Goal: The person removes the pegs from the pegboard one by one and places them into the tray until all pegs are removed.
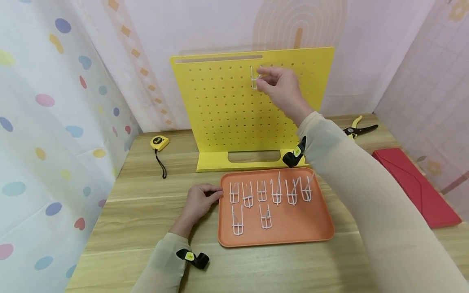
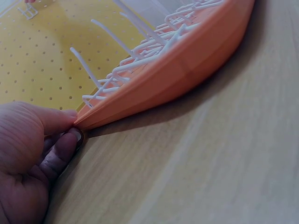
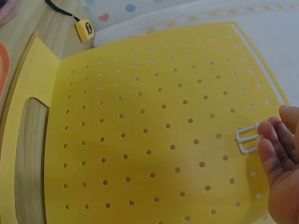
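Note:
A yellow pegboard (image 1: 223, 118) stands upright behind an orange tray (image 1: 300, 228). Near its top my right hand (image 1: 283, 87) pinches a white wire pegboard hook (image 1: 254, 83) against the perforated face. The right wrist view shows the looped end of this hook (image 3: 246, 139) beside the fingertips; whether its prongs sit in holes is hidden. My left hand (image 1: 198, 203) grips the left rim of the tray, thumb and fingers on the edge, as the left wrist view shows. Several more white hooks (image 1: 238, 226) lie inside the tray, mostly in a row along the far side.
On the left of the wooden table (image 1: 146, 219) lies a yellow tape measure (image 1: 159, 142) with a black strap. Yellow-handled pruning shears (image 1: 353, 130) lie behind my right forearm. A red folder-like case (image 1: 414, 183) rests at the right. Patterned curtains hang behind and at the sides.

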A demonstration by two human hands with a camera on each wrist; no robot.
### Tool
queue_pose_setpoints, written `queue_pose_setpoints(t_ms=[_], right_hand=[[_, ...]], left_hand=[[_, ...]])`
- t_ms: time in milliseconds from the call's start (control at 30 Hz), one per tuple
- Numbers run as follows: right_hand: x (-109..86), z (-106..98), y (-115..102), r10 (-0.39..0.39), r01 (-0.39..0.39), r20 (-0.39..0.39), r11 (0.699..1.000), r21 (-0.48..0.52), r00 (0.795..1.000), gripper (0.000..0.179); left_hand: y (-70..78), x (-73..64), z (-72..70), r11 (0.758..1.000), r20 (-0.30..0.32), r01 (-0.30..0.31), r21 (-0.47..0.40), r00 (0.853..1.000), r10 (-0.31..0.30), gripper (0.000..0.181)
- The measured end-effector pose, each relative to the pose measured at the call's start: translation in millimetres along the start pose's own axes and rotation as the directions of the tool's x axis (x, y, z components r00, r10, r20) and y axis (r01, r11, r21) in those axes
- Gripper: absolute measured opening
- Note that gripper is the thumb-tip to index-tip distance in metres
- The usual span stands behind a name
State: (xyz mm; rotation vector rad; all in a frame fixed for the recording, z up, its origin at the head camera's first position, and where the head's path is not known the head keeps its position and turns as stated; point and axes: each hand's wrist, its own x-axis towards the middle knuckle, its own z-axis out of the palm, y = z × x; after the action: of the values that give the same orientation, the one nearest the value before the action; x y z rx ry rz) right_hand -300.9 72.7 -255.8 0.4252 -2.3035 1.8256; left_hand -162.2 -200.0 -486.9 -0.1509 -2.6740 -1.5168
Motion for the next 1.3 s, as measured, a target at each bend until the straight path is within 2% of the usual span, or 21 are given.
queue_pose_setpoints(t_ms=[167, 433, 667, 833, 933, 1133, 1300], right_hand=[[1.3, 5.3, 0.1, 0.003, -0.003, 0.026, 1.0, 0.025, 1.0, 0.026], [2.3, 10.1, -0.7, 0.016, -0.016, -0.007, 1.0, 0.004, 1.0, 0.022], [0.1, 8.9, -2.4, 0.037, -0.036, -0.025, 0.997, 0.067, 0.999, 0.021], [-2.4, 8.4, -5.2, 0.009, -0.007, -0.023, 0.996, 0.091, 1.0, 0.022], [-5.9, 8.2, -6.6, -0.035, 0.036, -0.013, 0.994, 0.103, 0.999, 0.021], [-23.7, -0.2, -4.3, -0.112, 0.111, 0.004, 0.987, 0.119, 0.994, 0.024], [-55.4, -17.6, 4.2, -0.158, 0.158, 0.001, 0.985, 0.071, 0.987, 0.027]], left_hand=[[-1.9, -0.6, -1.7, 1.0, -0.005, 0.019, 0.003, 1.0, -0.019, 0.007], [-2.6, -1.3, -1.1, 1.0, -0.011, 0.03, -0.002, 0.999, -0.03, 0.007], [-2.0, -1.1, -0.6, 1.0, -0.01, 0.024, 0.007, 1.0, -0.024, 0.007], [-2.9, -0.4, -0.9, 1.0, -0.016, 0.011, 0.023, 1.0, -0.011, 0.007], [-2.8, 0.0, -0.4, 0.999, -0.021, 0.007, 0.031, 1.0, -0.006, 0.007], [-0.7, -0.3, 3.9, 1.0, -0.01, 0.021, 0.008, 1.0, -0.021, 0.007], [0.0, 0.2, 6.9, 1.0, -0.01, 0.014, 0.005, 1.0, -0.014, 0.008]])
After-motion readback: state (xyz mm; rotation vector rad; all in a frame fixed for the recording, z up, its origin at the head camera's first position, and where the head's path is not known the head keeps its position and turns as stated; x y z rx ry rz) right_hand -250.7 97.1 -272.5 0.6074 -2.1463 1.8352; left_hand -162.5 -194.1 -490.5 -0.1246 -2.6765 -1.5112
